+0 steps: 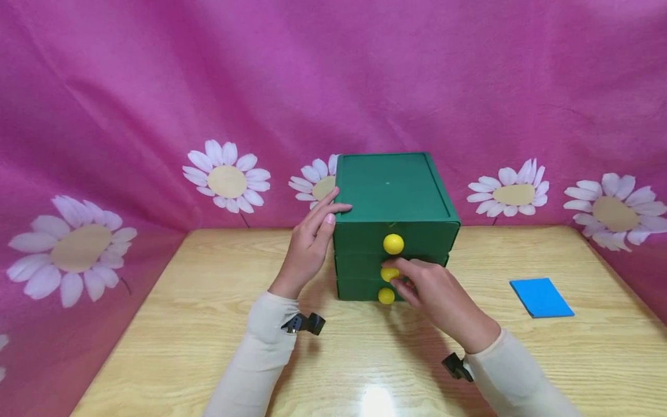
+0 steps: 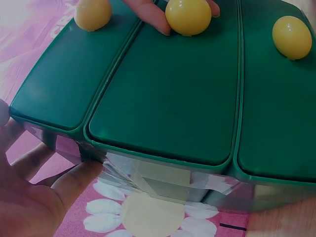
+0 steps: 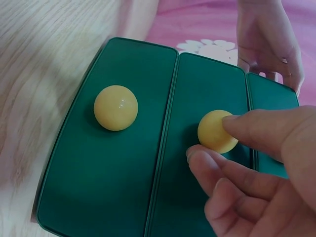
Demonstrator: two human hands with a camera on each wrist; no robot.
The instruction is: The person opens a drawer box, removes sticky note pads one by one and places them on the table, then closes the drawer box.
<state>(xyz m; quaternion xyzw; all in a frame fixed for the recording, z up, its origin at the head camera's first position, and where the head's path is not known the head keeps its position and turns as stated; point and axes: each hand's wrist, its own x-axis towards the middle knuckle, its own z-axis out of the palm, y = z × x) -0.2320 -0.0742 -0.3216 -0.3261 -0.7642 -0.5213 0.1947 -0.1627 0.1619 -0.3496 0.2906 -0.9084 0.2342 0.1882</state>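
Note:
A green three-drawer box [image 1: 393,188] stands on the table, with a round yellow knob on each drawer front. My right hand [image 1: 435,295] has thumb and fingers around the middle knob [image 3: 216,132] and pinches it. All drawer fronts look flush with one another. Against the box's left side, my left hand [image 1: 310,243] rests with fingers extended, a fingertip over the top edge. The top knob [image 1: 393,244] and bottom knob [image 3: 116,108] are untouched. In the left wrist view, the middle drawer front [image 2: 168,94] lies between the other two.
A flat blue square [image 1: 542,297] lies on the wooden table [image 1: 193,336], to the right of the box. Behind the table hangs a pink cloth [image 1: 333,75] printed with white daisies. Each wrist wears a small black camera.

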